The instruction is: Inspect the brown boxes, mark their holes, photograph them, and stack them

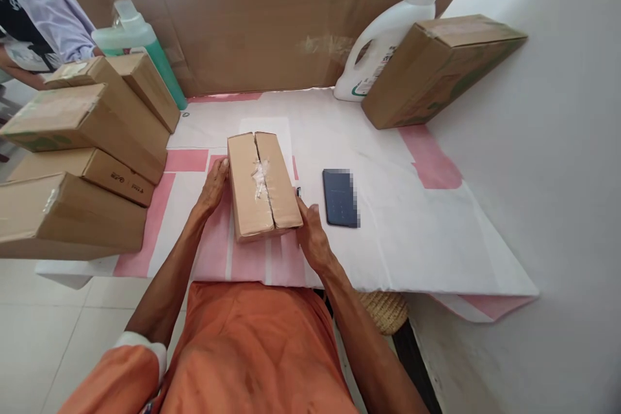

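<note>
— What do the hands have?

— I see the left hand [213, 186] flat against the left side of a small cardboard box [262, 184], fingers extended. The right hand [313, 236] presses the box's near right corner, with a small dark tool [298, 192] poking up beside it; I cannot tell whether it grips that. The box lies on the bench [412, 239] in front of the person, flaps meeting down the middle under crumpled clear tape.

— Any writing?

— None readable on that box. A dark phone [341, 197] lies just right of it, part blurred. On the left, a stack of boxes [82, 162]; one bears a small printed mark too tiny to read.

— What else?

— Behind the stack, a green bottle [140, 45]. Far right, a white jug [388, 32] with an unreadable label, and a large box [436, 68] leaning beside it. Another person's sleeve [43, 0] shows top left.

— The surface?

— White and pink sheeting covers the bench, a cardboard sheet [252, 13] stands behind, a white wall [557, 174] is right, and pale floor tiles [39, 336] lie below.
</note>
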A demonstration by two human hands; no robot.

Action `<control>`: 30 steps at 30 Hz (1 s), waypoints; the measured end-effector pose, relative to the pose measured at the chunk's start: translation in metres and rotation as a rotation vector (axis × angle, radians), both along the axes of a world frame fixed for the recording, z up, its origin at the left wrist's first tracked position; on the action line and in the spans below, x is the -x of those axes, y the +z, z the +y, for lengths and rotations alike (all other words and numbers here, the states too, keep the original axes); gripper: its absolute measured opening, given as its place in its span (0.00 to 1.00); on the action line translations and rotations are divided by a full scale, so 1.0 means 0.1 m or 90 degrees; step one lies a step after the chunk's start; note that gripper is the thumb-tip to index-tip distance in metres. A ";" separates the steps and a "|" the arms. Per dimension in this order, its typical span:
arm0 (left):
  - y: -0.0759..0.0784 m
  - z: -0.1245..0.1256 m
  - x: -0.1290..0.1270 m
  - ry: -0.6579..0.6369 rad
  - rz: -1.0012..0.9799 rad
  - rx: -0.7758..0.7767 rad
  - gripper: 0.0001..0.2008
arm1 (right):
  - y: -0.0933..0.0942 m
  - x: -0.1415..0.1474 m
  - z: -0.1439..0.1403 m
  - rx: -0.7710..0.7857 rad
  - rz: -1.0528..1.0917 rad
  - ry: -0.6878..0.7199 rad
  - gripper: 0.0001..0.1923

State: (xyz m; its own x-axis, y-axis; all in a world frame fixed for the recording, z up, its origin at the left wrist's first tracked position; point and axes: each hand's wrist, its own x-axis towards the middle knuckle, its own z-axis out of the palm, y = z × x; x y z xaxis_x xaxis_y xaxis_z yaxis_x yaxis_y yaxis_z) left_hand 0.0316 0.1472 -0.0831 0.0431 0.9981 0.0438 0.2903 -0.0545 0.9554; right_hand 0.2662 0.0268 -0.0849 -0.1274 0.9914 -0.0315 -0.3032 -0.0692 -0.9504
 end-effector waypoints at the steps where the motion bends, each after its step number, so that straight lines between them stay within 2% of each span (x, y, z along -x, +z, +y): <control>1: -0.01 -0.02 0.02 -0.012 0.006 0.002 0.36 | -0.02 -0.01 -0.07 -0.021 -0.030 -0.004 0.42; 5: 0.03 -0.10 0.04 -0.028 0.047 -0.008 0.34 | -0.19 0.04 -0.34 -0.015 -0.128 -0.018 0.42; 8: 0.10 -0.19 0.07 -0.001 0.090 -0.013 0.32 | -0.25 0.12 -0.45 0.025 -0.121 -0.102 0.32; 10: 0.15 -0.29 0.12 0.021 0.121 -0.007 0.31 | -0.18 0.13 -0.47 0.033 -0.105 -0.147 0.24; 12: 0.21 -0.39 0.19 0.034 0.149 -0.001 0.29 | -0.05 0.08 -0.45 0.026 -0.104 -0.173 0.22; 17: 0.29 -0.72 0.26 0.028 0.172 0.016 0.28 | 0.17 -0.09 -0.29 -0.002 -0.130 -0.226 0.27; 22: 0.35 -1.13 0.18 0.030 0.159 0.045 0.27 | 0.29 -0.17 -0.21 0.043 -0.109 -0.270 0.31; 24: 0.39 -1.28 0.15 0.037 0.125 0.087 0.31 | 0.37 -0.22 -0.19 0.060 -0.123 -0.262 0.31; 27: 0.45 -1.46 0.11 0.047 0.077 0.143 0.48 | 0.45 -0.30 -0.14 0.076 -0.151 -0.233 0.34; 30: 0.48 -1.55 0.09 0.042 0.038 0.146 0.53 | 0.44 -0.34 -0.10 0.093 -0.138 -0.202 0.37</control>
State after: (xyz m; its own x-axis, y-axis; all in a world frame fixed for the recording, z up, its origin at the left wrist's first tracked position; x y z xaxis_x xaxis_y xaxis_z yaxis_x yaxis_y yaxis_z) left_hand 0.0229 -0.0083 -0.0354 -0.0264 0.9825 -0.1844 0.3427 0.1822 0.9216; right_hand 0.3003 0.0170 -0.0406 0.2086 0.9635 -0.1679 -0.1248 -0.1440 -0.9817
